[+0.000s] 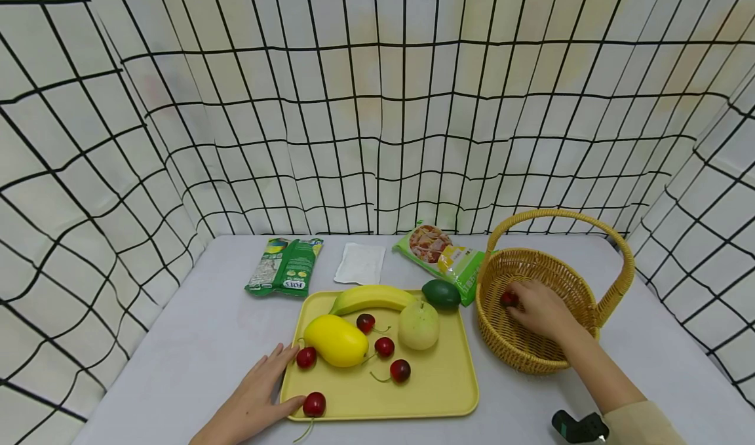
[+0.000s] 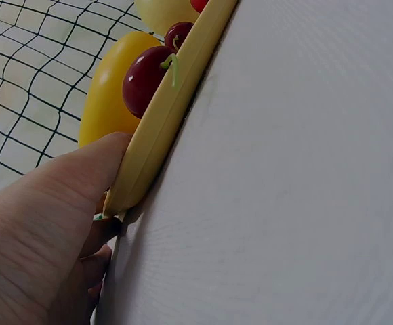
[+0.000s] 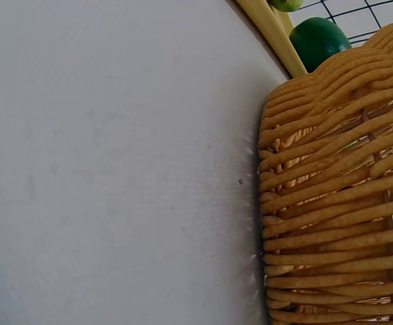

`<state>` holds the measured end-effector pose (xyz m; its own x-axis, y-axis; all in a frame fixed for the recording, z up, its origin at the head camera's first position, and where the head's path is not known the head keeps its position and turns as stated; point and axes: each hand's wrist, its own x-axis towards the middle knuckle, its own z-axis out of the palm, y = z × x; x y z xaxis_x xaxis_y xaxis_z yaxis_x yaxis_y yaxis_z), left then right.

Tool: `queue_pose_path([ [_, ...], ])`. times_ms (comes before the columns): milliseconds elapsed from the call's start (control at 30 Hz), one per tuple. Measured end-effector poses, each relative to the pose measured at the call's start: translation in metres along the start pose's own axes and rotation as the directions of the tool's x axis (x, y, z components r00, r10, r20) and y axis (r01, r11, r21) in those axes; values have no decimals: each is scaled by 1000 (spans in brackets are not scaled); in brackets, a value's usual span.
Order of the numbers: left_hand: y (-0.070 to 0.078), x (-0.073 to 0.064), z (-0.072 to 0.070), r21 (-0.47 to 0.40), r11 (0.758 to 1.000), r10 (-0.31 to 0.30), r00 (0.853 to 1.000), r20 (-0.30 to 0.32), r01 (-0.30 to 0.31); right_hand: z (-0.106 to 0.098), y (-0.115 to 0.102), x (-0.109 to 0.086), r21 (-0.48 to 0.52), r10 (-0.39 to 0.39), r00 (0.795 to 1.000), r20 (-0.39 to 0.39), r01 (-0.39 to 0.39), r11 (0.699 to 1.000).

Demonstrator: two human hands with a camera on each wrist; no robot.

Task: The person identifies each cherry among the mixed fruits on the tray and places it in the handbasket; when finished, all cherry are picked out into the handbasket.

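In the head view my right hand point(image 1: 541, 309) reaches into a wicker basket point(image 1: 492, 350), with a dark red cherry point(image 1: 508, 299) at its bent fingertips. The right wrist view shows only the woven side of the basket point(image 3: 339, 203); the hand is out of that picture. My left hand point(image 1: 256, 389) rests at the left edge of a yellow tray point(image 1: 436, 392), fingers extended, its thumb on the rim beside a cherry point(image 1: 314, 404). On the tray lie several more cherries point(image 1: 400, 370), a banana point(image 1: 377, 297), a yellow mango-like fruit point(image 1: 336, 341) and a pale pear point(image 1: 419, 326).
A dark green avocado-like fruit point(image 1: 441, 294) lies at the tray's back right corner. Behind are a green snack packet point(image 1: 287, 266), a white packet point(image 1: 360, 263) and another green packet point(image 1: 445, 258). A small black device point(image 1: 580, 426) is near the right forearm. Black netting point(image 1: 377, 137) surrounds the table.
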<state>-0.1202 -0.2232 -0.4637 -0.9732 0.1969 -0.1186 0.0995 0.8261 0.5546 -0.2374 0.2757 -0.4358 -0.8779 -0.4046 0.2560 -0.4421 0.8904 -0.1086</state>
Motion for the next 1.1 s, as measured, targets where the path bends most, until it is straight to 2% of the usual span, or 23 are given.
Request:
queue_pose_path([
  [367, 0, 0, 0, 6, 1000, 1, 1000, 6, -1, -1, 0, -1, 14, 21, 999, 25, -21, 1000],
  [1100, -1, 0, 0, 4, 1000, 27, 1000, -4, -27, -4, -1, -3, -5, 30, 1000, -9, -30, 1000],
])
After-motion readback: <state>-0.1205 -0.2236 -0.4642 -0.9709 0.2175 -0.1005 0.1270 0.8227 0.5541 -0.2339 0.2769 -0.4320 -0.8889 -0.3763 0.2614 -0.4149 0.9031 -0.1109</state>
